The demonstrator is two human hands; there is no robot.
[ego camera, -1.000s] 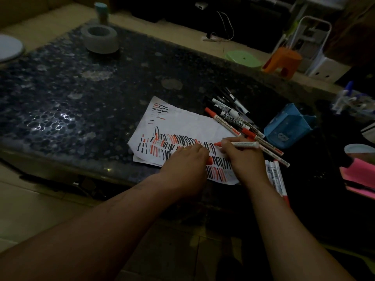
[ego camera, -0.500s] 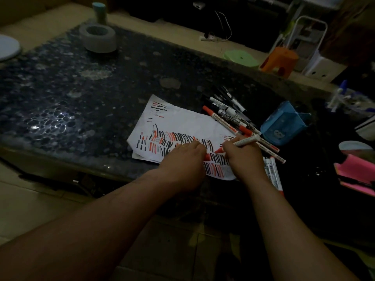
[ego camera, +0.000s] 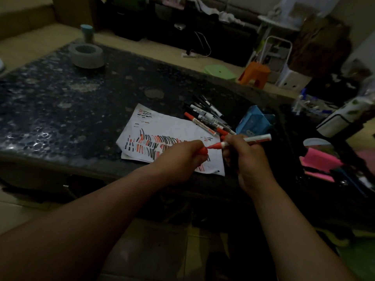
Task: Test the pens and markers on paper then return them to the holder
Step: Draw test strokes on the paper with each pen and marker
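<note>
**Red marker and its cap held over the scribbled paper**

Both hands are raised just above the near edge of the dark speckled surface (ego camera: 60, 98). The right hand (ego camera: 246, 159) has its fingers curled round a marker (ego camera: 257, 138) with a white barrel and a red nose. The barrel sticks out to the right past the knuckles, and the nose points left. The left hand (ego camera: 180, 159) pinches a red cap (ego camera: 203, 151) between its fingertips, with the rest of its fingers folded in. The marker's nose reaches the cap. It is not clear whether it has gone inside.

Under the hands lies the paper (ego camera: 172, 126), a white sheet covered in rows of short red and black strokes, with a few more near its far corner. A second sheet peeks out under its near left edge.

Just beyond the paper on the right, the loose markers (ego camera: 209, 118) lie in a heap, some black and white and some red-tipped. The blue holder (ego camera: 254, 122) sits just to the right of that heap, tilted, and none of the markers can be seen inside it.

A grey roll of tape (ego camera: 87, 55) rests at the far left of the surface, well apart from the rest. Pink sticky notes (ego camera: 318, 163) lie at the right. On the floor beyond are an orange stool (ego camera: 254, 74) and a green lid (ego camera: 219, 72).
</note>
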